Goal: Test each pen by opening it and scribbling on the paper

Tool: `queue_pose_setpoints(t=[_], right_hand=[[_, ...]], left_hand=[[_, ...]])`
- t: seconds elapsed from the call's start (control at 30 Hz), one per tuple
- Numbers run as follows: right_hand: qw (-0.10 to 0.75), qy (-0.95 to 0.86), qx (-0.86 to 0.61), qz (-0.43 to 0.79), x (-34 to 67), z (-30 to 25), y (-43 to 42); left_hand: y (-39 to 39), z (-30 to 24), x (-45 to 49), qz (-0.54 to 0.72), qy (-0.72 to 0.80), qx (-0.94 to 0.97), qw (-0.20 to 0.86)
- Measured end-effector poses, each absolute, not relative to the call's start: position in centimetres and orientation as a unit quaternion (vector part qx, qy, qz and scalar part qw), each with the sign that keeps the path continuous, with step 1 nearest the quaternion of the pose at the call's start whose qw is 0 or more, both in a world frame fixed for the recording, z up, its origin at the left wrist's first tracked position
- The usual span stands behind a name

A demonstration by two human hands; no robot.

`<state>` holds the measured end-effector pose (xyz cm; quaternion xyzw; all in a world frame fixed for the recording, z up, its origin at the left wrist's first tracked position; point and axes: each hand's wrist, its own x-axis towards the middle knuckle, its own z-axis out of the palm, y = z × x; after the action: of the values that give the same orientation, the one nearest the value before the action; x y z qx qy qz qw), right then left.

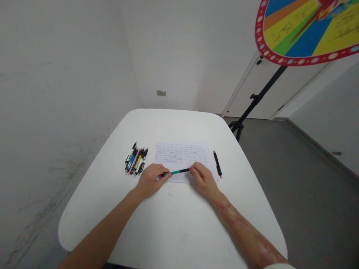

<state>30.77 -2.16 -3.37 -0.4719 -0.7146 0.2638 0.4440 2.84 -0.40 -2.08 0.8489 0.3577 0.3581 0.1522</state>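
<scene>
Between my two hands a green and black pen point(176, 172) lies level over the near part of a written sheet of paper point(181, 151). My left hand point(153, 177) pinches its green end, fingers closed. At the black end, the fingertips of my right hand point(203, 178) are closed on the pen. Left of the paper is a pile of several pens point(136, 160) in various colours, close to my left hand. A single black pen point(217, 164) lies to the right of the paper, beyond my right hand.
The white table point(179, 231) has rounded corners and stands near the walls. Behind its right side, a black tripod stand point(252, 101) holds a colourful prize wheel point(303, 33). A white door point(260, 89) is at the back right.
</scene>
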Motion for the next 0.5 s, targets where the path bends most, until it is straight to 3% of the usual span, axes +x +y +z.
queue_pose_setpoints(t=[0.5], right_hand=[[0.444,-0.720,-0.465,0.262,30.58,-3.12,-1.95]], left_hand=[[-0.07,-2.28,2.63,0.365,0.375,0.820,0.232]])
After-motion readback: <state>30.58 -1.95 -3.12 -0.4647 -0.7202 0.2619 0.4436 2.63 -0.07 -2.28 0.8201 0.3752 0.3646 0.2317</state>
